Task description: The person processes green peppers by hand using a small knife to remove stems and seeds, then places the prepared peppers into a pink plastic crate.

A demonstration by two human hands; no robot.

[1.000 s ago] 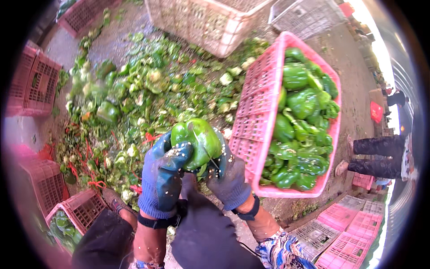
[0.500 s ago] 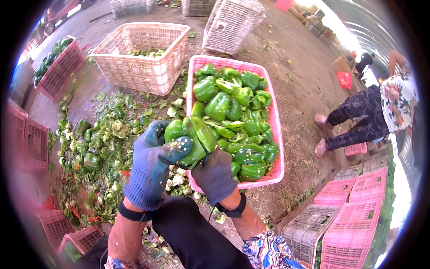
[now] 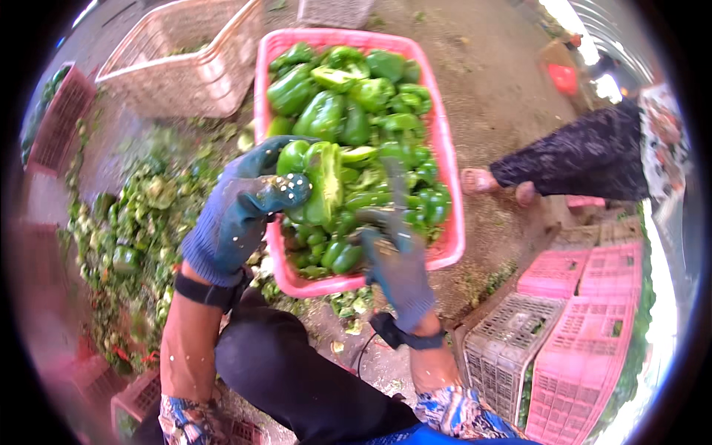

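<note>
My left hand [image 3: 256,196], in a blue knitted glove with a dark green coated palm, is closed around a green bell pepper [image 3: 324,185]. The pepper is split, and its pale inside faces right. My right hand [image 3: 397,267], gloved alike, is apart from that pepper, over the near right part of a pink plastic crate [image 3: 454,230]. Motion smears its fingers, and a blurred grey strip extends upward from it; I cannot tell whether it is a finger or a blade. Green bell peppers [image 3: 320,111], some cut open, fill the crate beneath both hands.
Pepper scraps [image 3: 141,230] cover the ground at left. A pale pink crate [image 3: 185,78] stands at the far left, near a crate of green peppers [image 3: 55,122]. Stacked pink crates [image 3: 578,363] and a grey crate [image 3: 500,356] line the near right. A person in dark patterned trousers [image 3: 571,152] stands at right.
My right hand has come away from the pepper and moved right. The pepper, still in my left hand, is opened wider. The view has shifted, and the person at right appears closer.
</note>
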